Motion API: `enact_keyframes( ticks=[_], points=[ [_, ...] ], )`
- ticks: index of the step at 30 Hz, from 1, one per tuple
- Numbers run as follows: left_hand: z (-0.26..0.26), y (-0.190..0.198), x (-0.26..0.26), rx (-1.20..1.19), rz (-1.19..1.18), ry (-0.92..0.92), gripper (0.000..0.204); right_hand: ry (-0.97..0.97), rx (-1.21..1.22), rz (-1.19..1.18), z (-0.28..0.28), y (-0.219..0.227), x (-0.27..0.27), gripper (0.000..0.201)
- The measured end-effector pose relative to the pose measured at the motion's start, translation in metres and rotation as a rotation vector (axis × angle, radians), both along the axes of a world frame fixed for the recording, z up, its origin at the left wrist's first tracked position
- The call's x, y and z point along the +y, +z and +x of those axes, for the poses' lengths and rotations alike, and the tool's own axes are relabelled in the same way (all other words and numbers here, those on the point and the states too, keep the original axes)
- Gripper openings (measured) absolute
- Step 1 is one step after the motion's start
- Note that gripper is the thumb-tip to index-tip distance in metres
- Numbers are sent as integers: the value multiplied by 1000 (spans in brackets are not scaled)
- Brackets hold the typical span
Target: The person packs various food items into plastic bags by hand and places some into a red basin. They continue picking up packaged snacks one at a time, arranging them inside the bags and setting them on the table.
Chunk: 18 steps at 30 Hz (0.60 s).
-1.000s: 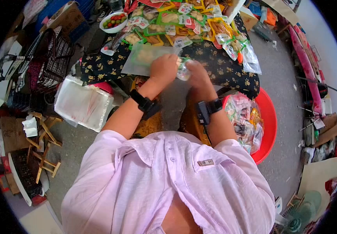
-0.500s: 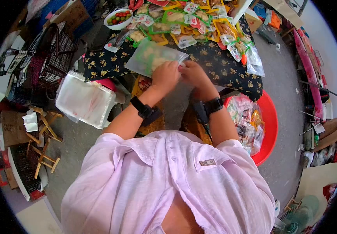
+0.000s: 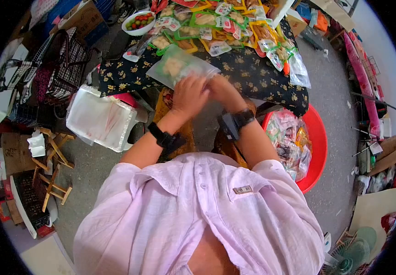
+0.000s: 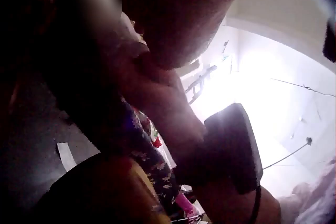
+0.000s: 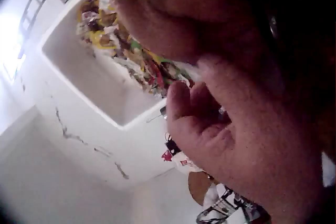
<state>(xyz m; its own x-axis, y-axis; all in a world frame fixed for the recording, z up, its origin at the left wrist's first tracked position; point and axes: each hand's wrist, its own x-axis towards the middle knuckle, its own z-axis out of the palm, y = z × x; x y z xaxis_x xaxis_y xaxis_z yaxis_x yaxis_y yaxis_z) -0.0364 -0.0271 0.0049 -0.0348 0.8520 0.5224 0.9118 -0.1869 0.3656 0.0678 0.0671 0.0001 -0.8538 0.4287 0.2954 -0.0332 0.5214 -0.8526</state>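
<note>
A frosted clear plastic bag (image 3: 161,72) lies tilted over the table's near edge in the head view, with pale lumpy food (image 3: 173,67) and green showing through it. My left hand (image 3: 189,95) grips the bag's near right end, fingers bent over its edge. Close beside it, my right hand (image 3: 225,93) pinches the same end at the corner, its fingers meeting the left ones. The hands hide the bag's mouth. Both wrist views are dark and filled mostly by hands and forearms.
Behind the bag, several green- and yellow-edged food packets (image 3: 205,33) cover the flowered black tablecloth (image 3: 244,75). A white bowl (image 3: 138,30) of small red and green fruit stands back left. A red tub (image 3: 318,151) of packets sits right; a stack of clear bags (image 3: 99,117) lies left.
A small printed packet, seen by the right hand one second ago, is out of sight now. Both hands have come together at the bag's end, and the right wrist has turned inward.
</note>
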Motion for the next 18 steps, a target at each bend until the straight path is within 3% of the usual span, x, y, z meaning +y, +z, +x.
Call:
enact_keyframes(
  ticks=[1, 3, 5, 6, 8, 10, 11, 12, 15, 16, 17, 18],
  points=[
    [-1, -1, -6, 25, 74, -13, 28, -43, -130, 595, 11, 1, 2, 22],
    [-5, -4, -11, 112, 135, -9, 30, -36, -101, 389, 25, -18, 6, 18],
    [-11, -12, -13, 235, 110, 21, 32, -70, -35, -55, 31, -43, 5, 15],
    [-16, -21, -8, 254, 137, 25, 27, -111, 19, -395, 33, -56, 3, 14],
    [-28, -37, 5, 294, 193, 7, 19, -47, 157, -1053, 34, -65, -2, 14],
    [-31, -26, 6, 298, 162, -74, 18, 168, 380, -1658, 20, -69, -11, 15],
    [-29, -20, 6, 298, 146, -134, 18, 116, 391, -1527, 12, -66, -19, 21],
    [-28, -14, 4, 288, 177, -181, 17, -14, 387, -1569, 7, -36, -29, 24],
    [-17, -16, -11, 267, 152, -265, 20, -132, 382, -1059, -2, -36, -33, 16],
    [-10, -15, -15, 247, 153, -273, 22, -185, 337, -1169, -7, -38, -31, 14],
    [-5, -13, -22, 226, 152, -272, 24, -471, 141, -734, -3, -16, -44, 11],
    [-1, -10, -27, 207, 150, -262, 26, -485, 324, -746, -11, -20, -47, 11]
  ],
)
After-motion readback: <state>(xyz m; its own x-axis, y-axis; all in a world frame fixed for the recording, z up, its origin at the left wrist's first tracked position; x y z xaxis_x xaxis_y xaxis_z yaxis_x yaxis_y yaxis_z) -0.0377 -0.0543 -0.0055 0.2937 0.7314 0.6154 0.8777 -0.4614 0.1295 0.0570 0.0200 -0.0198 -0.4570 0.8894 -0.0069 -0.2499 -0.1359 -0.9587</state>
